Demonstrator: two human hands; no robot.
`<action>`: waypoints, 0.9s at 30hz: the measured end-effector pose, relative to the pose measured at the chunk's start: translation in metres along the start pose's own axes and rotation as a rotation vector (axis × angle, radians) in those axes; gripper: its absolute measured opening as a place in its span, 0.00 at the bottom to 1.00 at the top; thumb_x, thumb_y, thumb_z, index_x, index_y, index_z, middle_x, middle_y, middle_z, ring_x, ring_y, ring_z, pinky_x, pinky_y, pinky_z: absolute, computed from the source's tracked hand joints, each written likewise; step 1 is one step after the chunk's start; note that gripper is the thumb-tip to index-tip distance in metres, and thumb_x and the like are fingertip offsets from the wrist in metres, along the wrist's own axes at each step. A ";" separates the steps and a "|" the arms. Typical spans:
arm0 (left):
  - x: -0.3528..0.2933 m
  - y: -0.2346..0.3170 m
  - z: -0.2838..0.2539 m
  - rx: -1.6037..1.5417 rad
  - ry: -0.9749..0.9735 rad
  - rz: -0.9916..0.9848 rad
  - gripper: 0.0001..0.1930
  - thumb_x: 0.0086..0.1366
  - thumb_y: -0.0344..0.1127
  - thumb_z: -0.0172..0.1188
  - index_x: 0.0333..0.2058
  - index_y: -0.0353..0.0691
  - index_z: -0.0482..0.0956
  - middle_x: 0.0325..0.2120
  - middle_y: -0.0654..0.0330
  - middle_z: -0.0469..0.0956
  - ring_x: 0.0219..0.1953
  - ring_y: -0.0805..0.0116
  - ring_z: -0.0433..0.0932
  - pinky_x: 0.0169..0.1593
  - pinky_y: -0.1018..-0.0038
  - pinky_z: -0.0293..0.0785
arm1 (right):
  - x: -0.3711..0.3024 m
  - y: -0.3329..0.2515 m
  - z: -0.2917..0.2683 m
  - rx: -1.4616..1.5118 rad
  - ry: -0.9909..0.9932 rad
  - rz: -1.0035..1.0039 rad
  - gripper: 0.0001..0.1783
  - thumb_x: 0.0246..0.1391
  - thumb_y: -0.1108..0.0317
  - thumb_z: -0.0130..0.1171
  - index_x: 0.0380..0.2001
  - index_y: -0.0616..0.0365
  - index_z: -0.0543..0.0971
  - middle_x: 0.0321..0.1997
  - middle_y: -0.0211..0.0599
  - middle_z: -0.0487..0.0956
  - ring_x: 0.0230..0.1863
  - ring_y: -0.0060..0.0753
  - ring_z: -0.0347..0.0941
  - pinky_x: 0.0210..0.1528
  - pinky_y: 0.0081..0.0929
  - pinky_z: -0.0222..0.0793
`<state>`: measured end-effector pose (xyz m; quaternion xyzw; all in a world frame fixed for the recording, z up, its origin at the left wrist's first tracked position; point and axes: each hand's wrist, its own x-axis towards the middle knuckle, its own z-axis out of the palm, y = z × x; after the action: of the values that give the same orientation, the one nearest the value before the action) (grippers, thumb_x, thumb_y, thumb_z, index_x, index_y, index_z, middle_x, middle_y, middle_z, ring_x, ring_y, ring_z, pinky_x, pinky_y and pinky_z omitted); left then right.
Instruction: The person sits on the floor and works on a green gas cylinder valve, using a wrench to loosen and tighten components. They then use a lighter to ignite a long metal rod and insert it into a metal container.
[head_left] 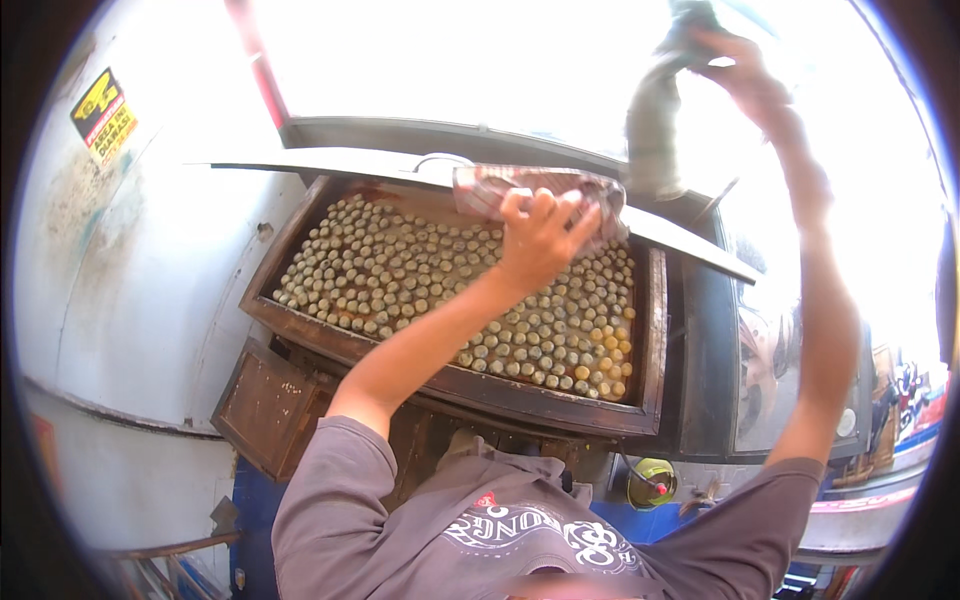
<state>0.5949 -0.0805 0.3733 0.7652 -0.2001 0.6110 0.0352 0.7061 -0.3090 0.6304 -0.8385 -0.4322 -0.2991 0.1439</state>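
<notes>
A wide dark wooden-framed tray [455, 375] stands in front of me, filled with rows of small round pale-brown balls [400, 255]; a few at the right corner are yellower. My left hand [545, 240] reaches over the tray, its fingers bent on a red-and-grey checked cloth [490, 188]. This cloth lies against a long white panel [690, 248], seen nearly edge-on along the tray's far side. My right hand [735, 70] is raised high at the upper right, closed on a grey-green cloth [655, 125] that hangs down, blurred by motion.
A curved handle [442, 158] rises from the panel. A brown wooden box [270, 405] sits at the tray's near left, and a green gas cylinder [652, 482] stands below its right corner. The white wall [150, 260] at left carries a yellow sign [104, 116].
</notes>
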 end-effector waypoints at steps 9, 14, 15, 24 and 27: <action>-0.075 0.030 -0.053 -0.118 -0.124 -0.039 0.10 0.59 0.43 0.60 0.40 0.57 0.83 0.36 0.72 0.76 0.37 0.73 0.68 0.49 0.62 0.51 | -0.007 -0.177 0.300 0.603 -0.926 0.684 0.25 0.63 0.52 0.55 0.52 0.61 0.78 0.52 0.43 0.79 0.46 0.32 0.75 0.52 0.30 0.73; -0.133 0.053 -0.077 -0.220 -0.231 -0.079 0.10 0.59 0.45 0.62 0.39 0.58 0.83 0.35 0.71 0.74 0.38 0.73 0.69 0.48 0.61 0.52 | -0.062 -0.226 0.357 0.864 -0.858 0.764 0.21 0.65 0.57 0.53 0.55 0.58 0.76 0.49 0.43 0.79 0.47 0.35 0.74 0.53 0.37 0.71; -0.148 0.058 -0.083 -0.250 -0.269 -0.095 0.10 0.59 0.45 0.62 0.39 0.58 0.83 0.35 0.71 0.74 0.38 0.73 0.69 0.48 0.61 0.52 | -0.077 -0.231 0.369 0.809 -0.873 0.686 0.21 0.65 0.57 0.53 0.55 0.58 0.75 0.48 0.43 0.79 0.46 0.36 0.75 0.52 0.38 0.71; -0.293 0.047 -0.154 -0.451 -0.801 -0.666 0.17 0.53 0.30 0.60 0.45 0.42 0.80 0.39 0.57 0.77 0.46 0.54 0.73 0.52 0.57 0.65 | -0.230 -0.307 0.506 0.529 -1.082 0.711 0.23 0.58 0.53 0.53 0.50 0.55 0.74 0.55 0.51 0.77 0.61 0.63 0.66 0.61 0.55 0.57; -0.326 -0.007 -0.181 -0.347 -0.926 -0.999 0.22 0.55 0.28 0.59 0.50 0.34 0.76 0.41 0.48 0.76 0.48 0.43 0.72 0.53 0.54 0.67 | -0.253 -0.311 0.541 0.542 -1.117 0.755 0.26 0.54 0.54 0.55 0.54 0.54 0.74 0.58 0.51 0.76 0.62 0.64 0.65 0.62 0.56 0.58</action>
<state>0.3740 0.0655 0.1104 0.9302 0.0866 0.0924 0.3444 0.5445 -0.0179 0.0444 -0.8929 -0.1812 0.3614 0.1979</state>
